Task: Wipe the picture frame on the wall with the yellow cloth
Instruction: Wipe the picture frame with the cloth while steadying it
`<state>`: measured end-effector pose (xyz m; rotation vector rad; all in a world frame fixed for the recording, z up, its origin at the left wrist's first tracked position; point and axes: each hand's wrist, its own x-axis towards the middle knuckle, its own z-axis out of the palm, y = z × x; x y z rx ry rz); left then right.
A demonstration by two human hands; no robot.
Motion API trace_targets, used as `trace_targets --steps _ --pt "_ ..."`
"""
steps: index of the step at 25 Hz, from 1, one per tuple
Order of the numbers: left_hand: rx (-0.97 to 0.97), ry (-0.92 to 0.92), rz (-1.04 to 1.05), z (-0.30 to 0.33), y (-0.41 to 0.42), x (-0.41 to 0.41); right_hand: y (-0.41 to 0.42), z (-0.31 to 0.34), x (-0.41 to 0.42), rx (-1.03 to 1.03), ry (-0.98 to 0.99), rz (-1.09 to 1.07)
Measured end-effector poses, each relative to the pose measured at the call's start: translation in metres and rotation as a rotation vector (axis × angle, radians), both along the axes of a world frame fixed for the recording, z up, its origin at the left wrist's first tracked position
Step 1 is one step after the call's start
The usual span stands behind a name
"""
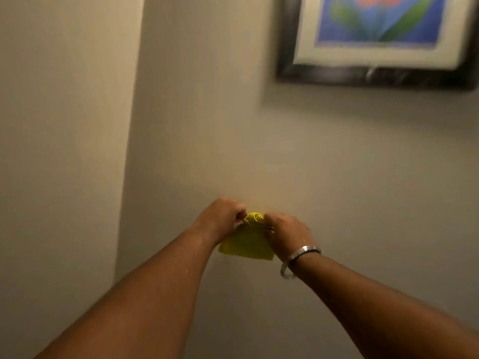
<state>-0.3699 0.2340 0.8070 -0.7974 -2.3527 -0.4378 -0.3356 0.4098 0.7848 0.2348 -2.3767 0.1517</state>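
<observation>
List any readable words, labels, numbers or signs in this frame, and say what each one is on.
None can be read.
Picture frame: the print shows only coloured shapes, blurred; no caption or signature is legible.
Yellow cloth, held by the left hand and right hand: no tag or print visible.
Bracelet: no visible engraving.

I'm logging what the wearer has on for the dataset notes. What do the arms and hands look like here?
Both forearms are bare, with no sleeves or gloves in view. The right wrist carries a plain silver metal bangle. The left hand and right hand show no rings that I can make out.
</observation>
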Motion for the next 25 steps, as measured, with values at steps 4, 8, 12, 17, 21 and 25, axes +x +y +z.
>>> trace_targets --steps 4,8,12,17,21,25 --pt "-0.040 0.260 -0.094 0.147 0.090 0.016 0.090 0.133 0.026 0.051 0.324 -0.072" --pt "0.040 0.513 -0.148 0.234 0.174 0.033 0.168 0.231 0.047 0.121 0.509 -0.170" --pt "0.116 0.656 -0.153 0.281 0.231 0.021 0.222 0.291 0.045 0.162 0.632 -0.235" --pt "0.224 0.871 -0.140 0.303 0.239 -0.007 0.228 0.313 0.020 0.169 0.879 -0.130" --pt "0.202 0.994 -0.006 0.295 0.220 -0.037 0.211 0.295 0.004 0.429 1.022 -0.215" --pt "0.288 1.066 0.104 0.295 0.201 -0.050 0.211 0.286 -0.001 0.375 0.901 -0.134"
